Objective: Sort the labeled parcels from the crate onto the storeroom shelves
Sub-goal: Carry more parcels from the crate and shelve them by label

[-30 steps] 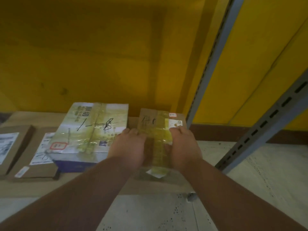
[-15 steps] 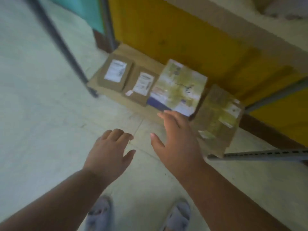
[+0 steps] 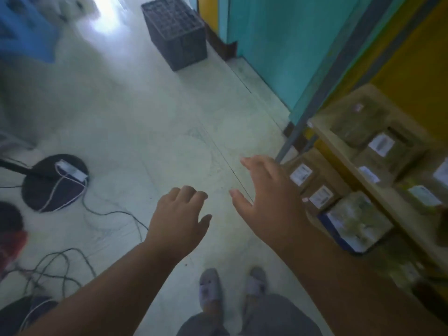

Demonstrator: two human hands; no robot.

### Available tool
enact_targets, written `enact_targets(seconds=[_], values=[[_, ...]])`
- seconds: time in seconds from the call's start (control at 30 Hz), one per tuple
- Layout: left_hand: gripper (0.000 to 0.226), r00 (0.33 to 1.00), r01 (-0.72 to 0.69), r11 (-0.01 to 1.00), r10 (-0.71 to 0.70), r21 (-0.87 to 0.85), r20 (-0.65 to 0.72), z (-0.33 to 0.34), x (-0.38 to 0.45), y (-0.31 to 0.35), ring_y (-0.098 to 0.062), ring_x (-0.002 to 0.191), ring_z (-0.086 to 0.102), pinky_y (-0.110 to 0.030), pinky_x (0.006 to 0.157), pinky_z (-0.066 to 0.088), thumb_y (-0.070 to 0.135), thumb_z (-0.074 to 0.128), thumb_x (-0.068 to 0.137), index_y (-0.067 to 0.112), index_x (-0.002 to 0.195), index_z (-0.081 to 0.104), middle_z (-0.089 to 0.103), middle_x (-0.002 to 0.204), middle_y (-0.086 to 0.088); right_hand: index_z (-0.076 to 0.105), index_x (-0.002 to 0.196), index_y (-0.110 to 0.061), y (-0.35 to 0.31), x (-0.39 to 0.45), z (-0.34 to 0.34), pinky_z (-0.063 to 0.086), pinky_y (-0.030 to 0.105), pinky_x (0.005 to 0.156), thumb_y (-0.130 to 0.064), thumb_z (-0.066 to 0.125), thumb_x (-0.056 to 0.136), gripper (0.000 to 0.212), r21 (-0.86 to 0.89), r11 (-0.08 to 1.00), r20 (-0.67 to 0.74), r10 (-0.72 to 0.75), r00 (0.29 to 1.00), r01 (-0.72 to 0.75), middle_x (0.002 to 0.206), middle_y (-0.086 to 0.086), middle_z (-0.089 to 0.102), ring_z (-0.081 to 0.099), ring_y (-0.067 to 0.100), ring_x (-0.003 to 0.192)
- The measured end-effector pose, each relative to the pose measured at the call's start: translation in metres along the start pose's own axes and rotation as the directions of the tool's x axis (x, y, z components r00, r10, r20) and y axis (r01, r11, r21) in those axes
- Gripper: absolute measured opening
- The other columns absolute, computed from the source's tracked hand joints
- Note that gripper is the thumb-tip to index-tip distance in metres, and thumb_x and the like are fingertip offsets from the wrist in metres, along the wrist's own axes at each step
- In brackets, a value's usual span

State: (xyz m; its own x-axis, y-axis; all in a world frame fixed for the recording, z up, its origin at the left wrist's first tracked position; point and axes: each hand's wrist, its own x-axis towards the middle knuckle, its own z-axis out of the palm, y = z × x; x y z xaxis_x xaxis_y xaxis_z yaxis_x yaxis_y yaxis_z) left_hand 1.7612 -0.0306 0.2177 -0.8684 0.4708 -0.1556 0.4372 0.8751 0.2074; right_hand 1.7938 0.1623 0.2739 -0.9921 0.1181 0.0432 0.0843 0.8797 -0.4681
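My left hand (image 3: 180,214) and my right hand (image 3: 269,197) hover over the pale floor, both empty with fingers spread. A dark plastic crate (image 3: 175,32) stands on the floor at the far top, beside a teal wall. At the right, the shelf rack (image 3: 351,170) holds brown labeled parcels (image 3: 378,141) on its upper board. Below it lie two flat brown parcels (image 3: 312,183) and a taped white and blue box (image 3: 356,221). What is inside the crate cannot be made out.
A round black fan base (image 3: 38,192) with a white power strip (image 3: 71,169) and loose cables (image 3: 116,214) lies at the left. A blue object (image 3: 24,27) sits at the top left. A grey shelf post (image 3: 322,93) runs diagonally. My feet in grey slippers (image 3: 209,287) are below.
One second ago both hands pressed a brown taped parcel on the low shelf. They let go of it, and the view has swung left from the shelf toward the floor and the crate.
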Motion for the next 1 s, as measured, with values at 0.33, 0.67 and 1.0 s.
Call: enact_targets(seconds=[0.33,0.67,1.0], values=[[0.044,0.969,0.233,0.970,-0.227,0.065,-0.093,-0.073,0.140,-0.097,-0.029,0.087,0.064,-0.039,0.071,0.054,0.046,0.070,0.076,0.020,0.111,0.068,0.066,0.103,-0.002,0.050,0.140,-0.018,-0.032,0.219,-0.030,0.046,0.042,0.101,-0.044,0.067,0.089,0.060,-0.101,0.981,0.001,-0.166,0.986,0.165,0.142,0.010,0.052,0.052,0.029,0.125],[0.044,0.870,0.485,0.874,-0.480,0.025,-0.112,-0.152,0.279,-0.234,-0.029,0.078,0.064,-0.043,0.065,0.054,0.041,0.078,0.068,0.019,0.106,0.069,0.067,0.099,-0.005,0.045,0.144,-0.023,-0.137,0.487,0.007,0.041,0.044,0.104,-0.045,0.063,0.091,0.061,-0.125,0.899,0.139,-0.403,0.904,0.420,0.147,0.008,0.045,0.046,0.028,0.131],[0.046,0.914,0.399,0.913,-0.390,0.081,-0.111,-0.267,0.510,-0.430,-0.029,0.086,0.066,-0.040,0.073,0.055,0.044,0.075,0.073,0.022,0.113,0.068,0.068,0.108,-0.002,0.053,0.138,-0.017,-0.214,0.748,0.034,0.050,0.046,0.099,-0.040,0.069,0.088,0.058,-0.039,0.960,-0.004,-0.277,0.961,0.277,0.138,0.008,0.054,0.053,0.028,0.124]])
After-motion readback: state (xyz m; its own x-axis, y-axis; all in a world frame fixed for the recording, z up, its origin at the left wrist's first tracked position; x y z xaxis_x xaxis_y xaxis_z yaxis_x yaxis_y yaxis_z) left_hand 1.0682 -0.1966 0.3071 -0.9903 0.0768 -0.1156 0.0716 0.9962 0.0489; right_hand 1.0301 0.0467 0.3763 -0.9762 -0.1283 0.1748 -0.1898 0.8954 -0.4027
